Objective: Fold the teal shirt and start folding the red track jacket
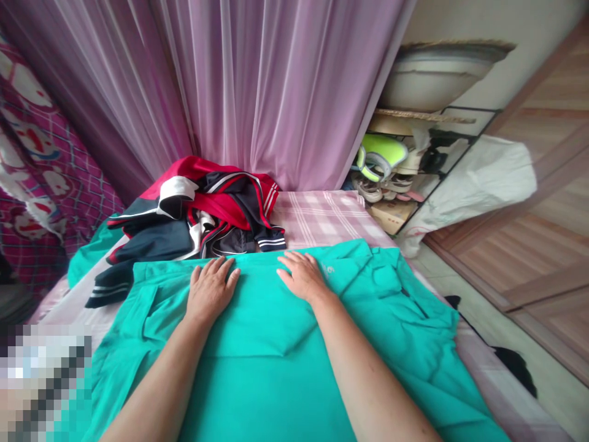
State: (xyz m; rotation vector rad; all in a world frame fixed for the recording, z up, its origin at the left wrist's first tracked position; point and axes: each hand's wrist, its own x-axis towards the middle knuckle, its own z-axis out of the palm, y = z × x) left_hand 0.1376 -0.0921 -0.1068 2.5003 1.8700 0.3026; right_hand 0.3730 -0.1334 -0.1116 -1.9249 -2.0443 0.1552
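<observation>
A teal garment point(257, 393) lies spread over the bed, its far edge roughly straight and its right side creased, with a dark zip there. My left hand point(211, 288) rests palm down on it near the far edge, fingers stretched out and thumb apart. To the right, my right hand point(301, 274) also lies flat on the cloth, fingers pointing away from me, beside a small pale mark. Neither hand grips anything that I can see. Just beyond my left hand is a heap of red, navy and white striped clothes point(234, 202).
Lilac curtains point(276, 92) hang behind the checked bedsheet point(317, 215). A rack at the right holds a large basin point(432, 77), a lime-green visor point(384, 150) and shoes point(370, 190). A white plastic bag point(483, 184) hangs before the wooden doors point(543, 202). Patterned fabric point(41, 153) hangs at left.
</observation>
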